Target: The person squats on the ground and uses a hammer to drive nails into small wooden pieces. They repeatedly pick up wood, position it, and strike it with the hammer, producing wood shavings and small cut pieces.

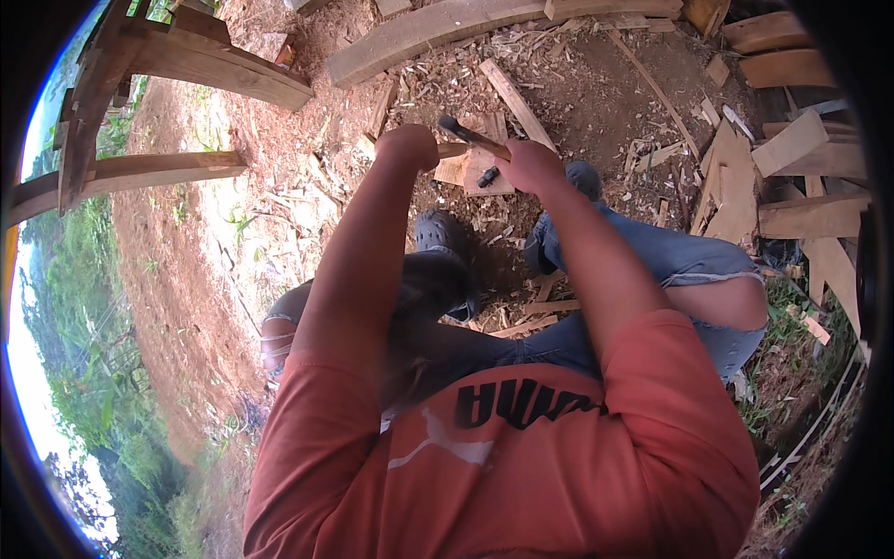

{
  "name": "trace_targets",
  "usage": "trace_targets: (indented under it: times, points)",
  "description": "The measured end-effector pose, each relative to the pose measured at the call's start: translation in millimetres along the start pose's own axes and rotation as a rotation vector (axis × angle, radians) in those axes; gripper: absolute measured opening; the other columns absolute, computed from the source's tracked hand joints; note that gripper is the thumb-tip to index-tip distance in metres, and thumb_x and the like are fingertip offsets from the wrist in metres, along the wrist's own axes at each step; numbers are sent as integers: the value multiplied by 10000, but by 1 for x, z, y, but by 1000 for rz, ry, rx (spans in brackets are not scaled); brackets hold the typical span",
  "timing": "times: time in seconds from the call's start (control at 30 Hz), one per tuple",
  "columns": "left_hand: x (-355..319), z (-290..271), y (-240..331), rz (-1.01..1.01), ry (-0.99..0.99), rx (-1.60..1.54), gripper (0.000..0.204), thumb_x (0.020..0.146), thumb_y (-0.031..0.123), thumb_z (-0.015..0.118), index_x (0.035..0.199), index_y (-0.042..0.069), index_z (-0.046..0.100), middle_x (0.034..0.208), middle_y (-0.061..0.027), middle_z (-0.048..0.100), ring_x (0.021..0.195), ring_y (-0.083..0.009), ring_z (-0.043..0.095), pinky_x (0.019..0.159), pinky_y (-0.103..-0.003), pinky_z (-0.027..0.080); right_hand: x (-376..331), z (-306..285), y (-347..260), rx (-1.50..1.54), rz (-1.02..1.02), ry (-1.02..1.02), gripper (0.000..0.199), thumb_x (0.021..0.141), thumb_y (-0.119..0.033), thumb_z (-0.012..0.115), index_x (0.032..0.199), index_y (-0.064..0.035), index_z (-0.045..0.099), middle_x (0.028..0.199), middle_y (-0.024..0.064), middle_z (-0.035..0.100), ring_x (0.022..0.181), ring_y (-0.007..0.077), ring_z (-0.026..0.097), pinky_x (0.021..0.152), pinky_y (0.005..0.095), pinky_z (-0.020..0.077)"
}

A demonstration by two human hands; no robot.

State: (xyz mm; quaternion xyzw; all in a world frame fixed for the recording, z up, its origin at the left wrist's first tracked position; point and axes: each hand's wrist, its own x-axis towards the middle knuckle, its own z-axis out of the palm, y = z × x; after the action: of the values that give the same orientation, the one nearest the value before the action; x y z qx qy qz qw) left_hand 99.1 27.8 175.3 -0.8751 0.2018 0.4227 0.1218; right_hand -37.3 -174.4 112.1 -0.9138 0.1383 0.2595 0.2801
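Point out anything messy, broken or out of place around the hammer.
Offcuts and wood chips litter the dirt around the small board under the hammer, which the right hand grips. Loose planks lie heaped at odd angles on the right. Nothing looks broken.

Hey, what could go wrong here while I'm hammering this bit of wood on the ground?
The left hand steadies the wood piece close under the hammer gripped by the right hand, so a stray blow might hit fingers. Loose wood scraps around the dark clogs could cause a slip.
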Motion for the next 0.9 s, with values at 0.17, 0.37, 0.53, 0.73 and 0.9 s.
trace_targets:
  times: [0.17, 0.37, 0.53, 0.73, 0.9]
  points:
    - [14, 5, -5, 15, -39, 23, 390, 886, 215, 726, 1261, 127, 789, 1337, -92, 759, 1226, -297, 734, 1013, -480, 589, -11, -9, -19, 64, -26, 59, 445, 1035, -459, 629, 1244, -74, 705, 1171, 197, 753, 1130, 390, 720, 961, 526, 560]
    - [9, -1, 0, 28, 6, 8, 391, 886, 226, 717, 1260, 137, 790, 1317, -106, 764, 1213, -309, 738, 996, -482, 592, -1, 6, 6, -14, 51, 17, 486, 1006, -460, 655, 1291, -69, 697, 1200, 208, 752, 1131, 391, 723, 964, 516, 565]
    - [19, 9, -11, 57, -56, -21, 374, 875, 219, 704, 1222, 121, 800, 1267, -118, 782, 1193, -302, 744, 976, -468, 600, -15, -7, -12, 70, -18, 44, 462, 1002, -452, 662, 1284, -88, 702, 1179, 202, 756, 1122, 400, 721, 955, 522, 561]
    - [22, 7, -8, 68, -21, 32, 400, 872, 214, 711, 1254, 127, 793, 1338, -123, 753, 1244, -329, 721, 1037, -490, 581, -4, 2, 17, -27, 85, -3, 464, 1014, -444, 647, 1276, -63, 694, 1190, 205, 753, 1130, 396, 718, 957, 523, 559]
    - [22, 8, -12, 44, -91, -5, 404, 880, 218, 710, 1266, 126, 789, 1339, -112, 754, 1244, -320, 720, 1033, -493, 580, -6, -6, 11, 118, 39, 57, 456, 1010, -439, 646, 1277, -73, 700, 1191, 185, 759, 1137, 389, 722, 980, 504, 564]
